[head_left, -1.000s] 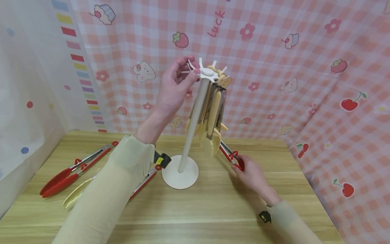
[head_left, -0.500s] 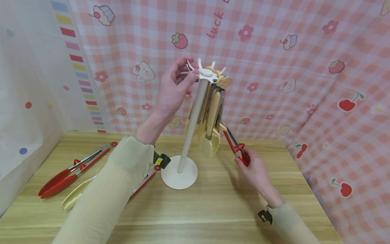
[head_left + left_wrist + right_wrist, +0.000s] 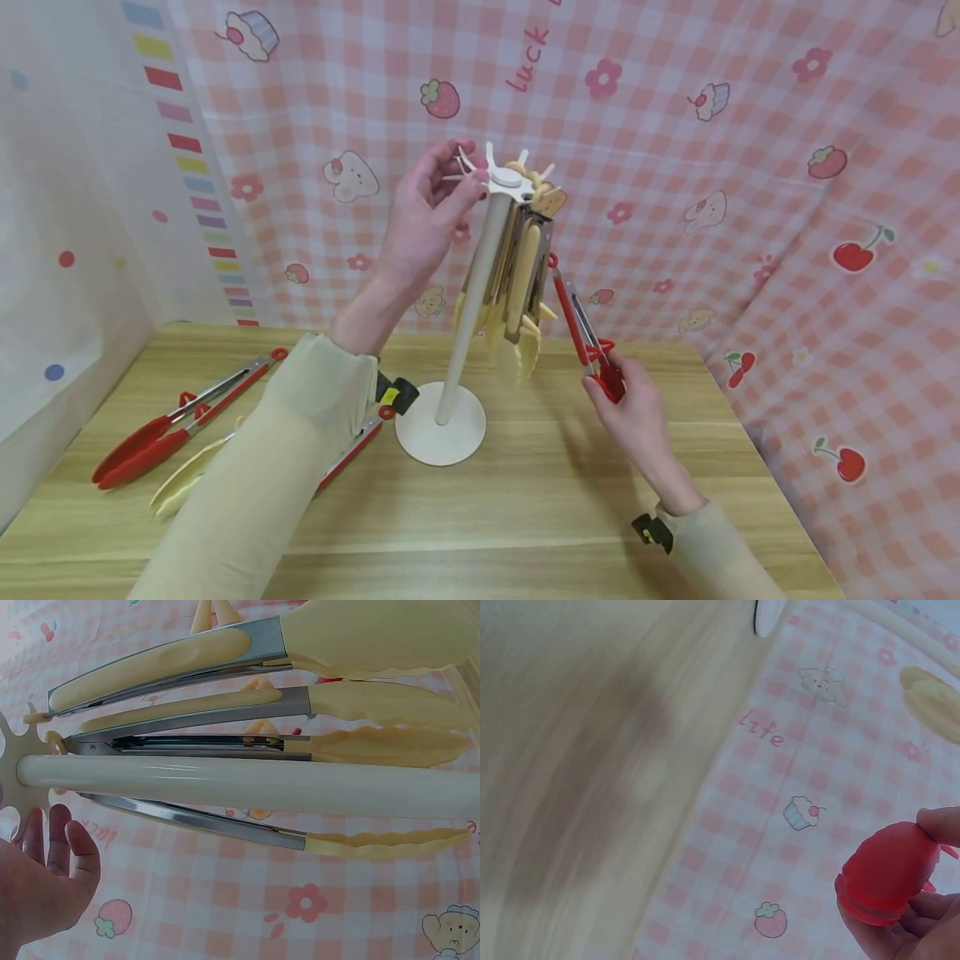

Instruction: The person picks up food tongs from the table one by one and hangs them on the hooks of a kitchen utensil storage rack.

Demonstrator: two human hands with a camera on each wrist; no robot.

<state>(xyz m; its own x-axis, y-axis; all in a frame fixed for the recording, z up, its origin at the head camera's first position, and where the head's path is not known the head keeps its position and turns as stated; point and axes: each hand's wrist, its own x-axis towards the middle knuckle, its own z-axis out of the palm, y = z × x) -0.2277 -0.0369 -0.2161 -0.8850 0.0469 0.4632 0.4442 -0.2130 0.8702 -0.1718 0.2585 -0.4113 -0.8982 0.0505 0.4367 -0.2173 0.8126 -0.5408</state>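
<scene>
- Red tongs hang in the air to the right of a white rack, steel arms slanting, ring end up, red tips down in a person's right hand.
- That right hand is clamped on the tips, thumb on one side and fingers on the other, as the right wrist view shows.
- The ring is close beside the hanging yellow tongs; whether the two touch, one cannot tell.
- At the top of the rack, the left hand holds the hooks between thumb and fingers.
- At least four yellow pairs dangle from the rack in the left wrist view, heads downward along the pole.
- The rack's round base stands on a wooden table.
- To its left lie another red pair, a yellow pair partly behind the left sleeve, and a red-handled utensil, mostly hidden.
- Behind, a pink checked cloth carries strawberries, cupcakes and the word "luck".
</scene>
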